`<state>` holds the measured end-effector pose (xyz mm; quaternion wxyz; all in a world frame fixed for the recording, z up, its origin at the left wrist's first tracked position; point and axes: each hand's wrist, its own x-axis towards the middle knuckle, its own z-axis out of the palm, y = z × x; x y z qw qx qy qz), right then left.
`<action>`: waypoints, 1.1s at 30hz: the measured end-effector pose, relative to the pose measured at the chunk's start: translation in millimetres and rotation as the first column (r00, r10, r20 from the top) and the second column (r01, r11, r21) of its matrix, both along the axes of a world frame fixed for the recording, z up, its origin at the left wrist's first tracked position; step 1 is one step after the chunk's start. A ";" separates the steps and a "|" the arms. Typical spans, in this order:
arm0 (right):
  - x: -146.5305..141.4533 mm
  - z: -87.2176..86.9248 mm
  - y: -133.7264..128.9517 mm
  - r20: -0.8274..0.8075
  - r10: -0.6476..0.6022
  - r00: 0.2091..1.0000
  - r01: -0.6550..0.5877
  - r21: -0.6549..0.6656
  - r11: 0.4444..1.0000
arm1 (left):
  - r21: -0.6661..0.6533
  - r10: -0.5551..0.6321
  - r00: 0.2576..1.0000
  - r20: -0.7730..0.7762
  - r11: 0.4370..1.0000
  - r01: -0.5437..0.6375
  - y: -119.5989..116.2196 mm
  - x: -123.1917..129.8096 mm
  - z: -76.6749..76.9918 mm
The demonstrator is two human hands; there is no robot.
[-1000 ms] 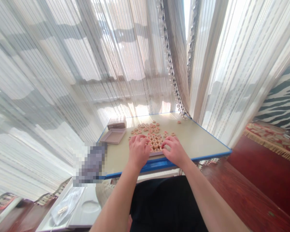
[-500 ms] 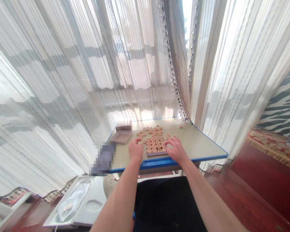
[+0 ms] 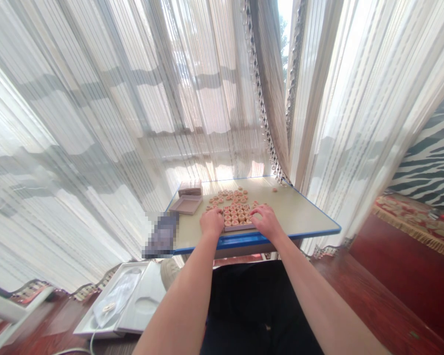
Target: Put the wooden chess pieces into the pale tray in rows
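Observation:
On the desk [image 3: 303, 214] sits a shallow open box [image 3: 240, 228] with rows of round wooden xiangqi pieces [image 3: 240, 217] with red markings. My left hand [image 3: 211, 222] is closed at the box's left side, its fingers curled against the edge. At the right side, my right hand [image 3: 266, 220] has bent fingers on the box's edge, next to the end pieces. Its fingertips are partly hidden. More loose pieces [image 3: 239, 199] lie scattered just behind the box.
Left on the desk are an empty-looking tray-like lid [image 3: 186, 204] and a stacked box [image 3: 190, 188]. A blurred-out dark item [image 3: 161, 235] overhangs the left edge. One piece [image 3: 274, 190] lies far right. An open white carton [image 3: 111, 296] is below left; curtains [image 3: 207, 98] hang behind.
My left hand has moved right, from beside the box onto its left edge. My right hand stays at the right side. The whole view has shifted slightly.

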<state>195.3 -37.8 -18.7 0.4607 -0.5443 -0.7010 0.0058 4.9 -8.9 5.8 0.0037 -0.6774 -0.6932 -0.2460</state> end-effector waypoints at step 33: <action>-0.1 5.1 -3.8 -0.004 0.019 1.000 -0.020 -0.050 0.999 | 0.048 0.061 0.995 0.079 0.997 -0.065 5.6 -5.7 -6.7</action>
